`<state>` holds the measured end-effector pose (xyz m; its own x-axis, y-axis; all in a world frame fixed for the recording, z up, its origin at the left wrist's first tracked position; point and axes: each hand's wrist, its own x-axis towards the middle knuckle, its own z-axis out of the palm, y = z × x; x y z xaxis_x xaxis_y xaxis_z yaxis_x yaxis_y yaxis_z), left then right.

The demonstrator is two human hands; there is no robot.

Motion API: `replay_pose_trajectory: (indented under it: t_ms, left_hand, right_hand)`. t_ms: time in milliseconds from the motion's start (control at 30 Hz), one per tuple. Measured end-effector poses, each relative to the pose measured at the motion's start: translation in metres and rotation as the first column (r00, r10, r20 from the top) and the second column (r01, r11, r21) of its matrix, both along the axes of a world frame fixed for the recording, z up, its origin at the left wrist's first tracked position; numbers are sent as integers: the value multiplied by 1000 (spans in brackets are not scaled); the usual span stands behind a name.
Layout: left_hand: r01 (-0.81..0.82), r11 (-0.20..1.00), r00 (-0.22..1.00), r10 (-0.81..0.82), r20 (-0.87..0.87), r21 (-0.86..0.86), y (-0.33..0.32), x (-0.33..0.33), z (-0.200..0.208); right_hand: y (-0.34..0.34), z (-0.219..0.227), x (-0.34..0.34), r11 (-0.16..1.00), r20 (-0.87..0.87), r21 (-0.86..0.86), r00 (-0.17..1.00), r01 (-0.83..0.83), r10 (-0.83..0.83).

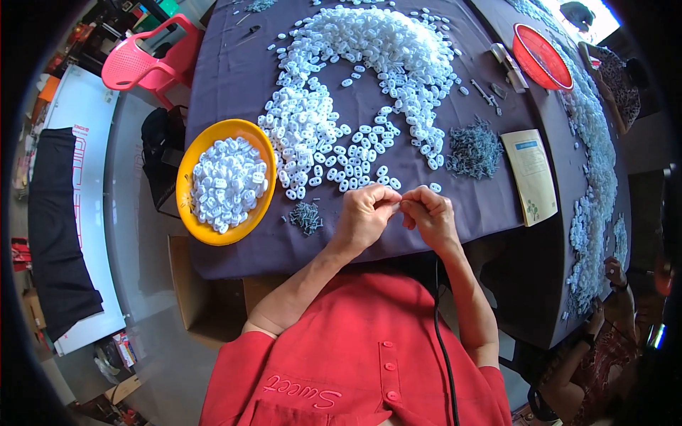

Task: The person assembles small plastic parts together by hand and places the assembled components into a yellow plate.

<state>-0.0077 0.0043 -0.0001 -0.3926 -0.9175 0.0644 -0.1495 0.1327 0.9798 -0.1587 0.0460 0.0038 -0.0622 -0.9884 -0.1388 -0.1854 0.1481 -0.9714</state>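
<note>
My left hand (369,214) and my right hand (430,215) meet fingertip to fingertip over the near edge of the table. Both are pinched closed; whatever small piece sits between them is hidden by the fingers. Just beyond lie loose white oval pieces with two holes (355,160), spreading back into a large heap (376,42). A small pile of grey screws or pins (305,218) rests left of my left hand. A bigger pile of the same grey pieces (474,149) lies beyond my right hand.
At the left edge stands a yellow bowl (268,160) filled with white pieces. A booklet (531,177) lies to the right, with a red basket (542,57) farther back. Co-workers' hands (615,272) reach over another heap at right. A pink chair (135,64) stands far left.
</note>
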Motion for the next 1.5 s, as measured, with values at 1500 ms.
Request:
replay_pose_trajectory:
  t_ms: [1500]
  left_hand:
    - [91, 774, 867, 247, -432, 626, 5, -9, -19]
  right_hand:
    - [-11, -18, -48, 970, -706, -244, 684, 9, -184]
